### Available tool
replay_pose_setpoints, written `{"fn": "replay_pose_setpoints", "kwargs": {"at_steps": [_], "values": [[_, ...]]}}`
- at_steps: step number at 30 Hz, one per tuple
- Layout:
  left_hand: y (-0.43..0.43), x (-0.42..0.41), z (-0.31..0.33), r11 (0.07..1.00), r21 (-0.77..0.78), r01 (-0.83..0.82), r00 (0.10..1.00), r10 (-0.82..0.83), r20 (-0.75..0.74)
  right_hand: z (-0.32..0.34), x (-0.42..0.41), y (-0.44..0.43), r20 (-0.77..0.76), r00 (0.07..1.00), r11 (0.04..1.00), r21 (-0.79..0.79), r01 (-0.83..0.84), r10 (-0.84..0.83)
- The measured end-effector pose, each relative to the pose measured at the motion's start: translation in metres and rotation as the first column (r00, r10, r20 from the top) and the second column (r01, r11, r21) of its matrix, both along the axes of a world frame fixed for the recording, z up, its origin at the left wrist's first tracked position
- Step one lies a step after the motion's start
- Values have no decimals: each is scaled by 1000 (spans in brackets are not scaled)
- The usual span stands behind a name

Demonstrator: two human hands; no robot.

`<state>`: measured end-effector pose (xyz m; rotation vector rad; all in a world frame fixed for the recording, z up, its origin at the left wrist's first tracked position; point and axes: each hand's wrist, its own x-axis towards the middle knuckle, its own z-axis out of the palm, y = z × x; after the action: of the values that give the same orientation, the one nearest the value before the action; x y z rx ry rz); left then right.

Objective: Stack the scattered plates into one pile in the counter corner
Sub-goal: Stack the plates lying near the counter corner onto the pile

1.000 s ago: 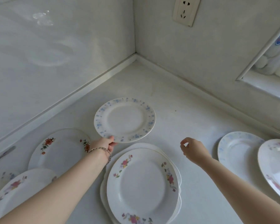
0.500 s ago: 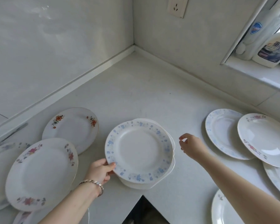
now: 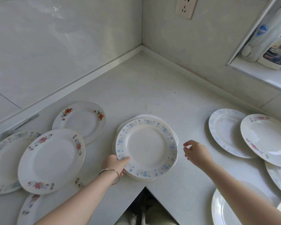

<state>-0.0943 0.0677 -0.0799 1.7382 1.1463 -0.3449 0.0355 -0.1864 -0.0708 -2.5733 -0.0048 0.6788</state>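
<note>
Left hand [image 3: 114, 164] seats blue plate [image 3: 146, 147] on the pile [image 3: 142, 178].
Left grip pinches its near rim to square it; right hand [image 3: 195, 153] empty, loosely curled, ready beside.

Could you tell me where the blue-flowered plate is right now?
Centre of the head view: the blue-flowered plate tops the small pile near the counter's inner edge, its rim in the left hand.

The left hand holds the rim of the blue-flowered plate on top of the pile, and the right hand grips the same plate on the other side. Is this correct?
Not quite. The left hand does hold the rim of the blue-flowered plate on top of the pile, but the right hand does not grip it: the head view shows it hovering beside the plate, fingers loosely curled, with bare counter between them.
</note>
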Motion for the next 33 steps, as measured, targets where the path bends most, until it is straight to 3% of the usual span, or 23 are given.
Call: {"fn": "replay_pose_setpoints", "kwargs": {"at_steps": [9, 13, 18, 21, 24, 27, 29, 33], "values": [[-4, 16, 3, 931, 226, 286, 952, -250, -177, 8, -6, 5, 7, 998, 997, -53, -60, 60], [2, 8, 11, 879, 295, 375, 915, -301, -268, 18, -8, 31, 71, 983, 982, -99, -161, 168], [66, -35, 29, 904, 390, 175, 982, -130, -138, 23, -16, 96, 71, 905, 905, -113, -410, 419], [115, -79, 34, 896, 440, -57, 993, 95, -66, 24, -27, 142, 57, 832, 832, -100, -545, 552], [148, -119, 34, 826, 473, -306, 925, 375, -56, 23, -39, 183, 27, 780, 779, -98, -620, 625], [165, -141, 24, 756, 335, -562, 778, 621, -95, 21, -51, 213, 20, 747, 745, -104, -659, 664], [170, -149, 17, 655, 76, -752, 657, 754, -5, 18, -56, 225, 7, 742, 738, -104, -667, 671], [170, -161, 5, 547, -254, -798, 560, 828, 25, 15, -59, 231, -20, 736, 730, -107, -675, 677]]}}
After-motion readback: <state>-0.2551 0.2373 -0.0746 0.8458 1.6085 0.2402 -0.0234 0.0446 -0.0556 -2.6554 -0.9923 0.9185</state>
